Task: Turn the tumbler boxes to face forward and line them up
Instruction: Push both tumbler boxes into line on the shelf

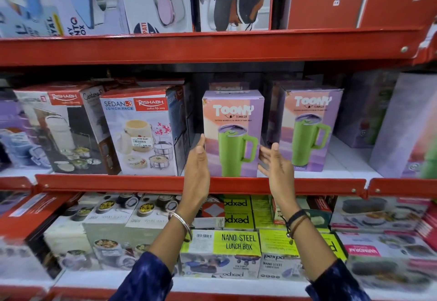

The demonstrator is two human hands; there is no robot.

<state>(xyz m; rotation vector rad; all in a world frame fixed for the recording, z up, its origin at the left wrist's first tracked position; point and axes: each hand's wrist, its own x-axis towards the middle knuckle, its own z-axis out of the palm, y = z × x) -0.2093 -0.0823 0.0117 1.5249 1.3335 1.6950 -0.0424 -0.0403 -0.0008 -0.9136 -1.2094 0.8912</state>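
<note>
Shelving in red steel (212, 47) carries the stock; on the middle shelf (331, 183), a Toony tumbler box (233, 132) stands upright, face forward, between both hands. Just right of the right hand (276, 166), a second Toony box (312, 128) sits slightly further back; left of the left hand (197, 163) is a Sedan-3 lunch pack (139, 132). Both hands have their fingers spread apart, flanking the near box, the left perhaps brushing its edge. Cardboard like this is likely light, stiff but crushable: flat palms on the side panels, low down, should steer it.
</note>
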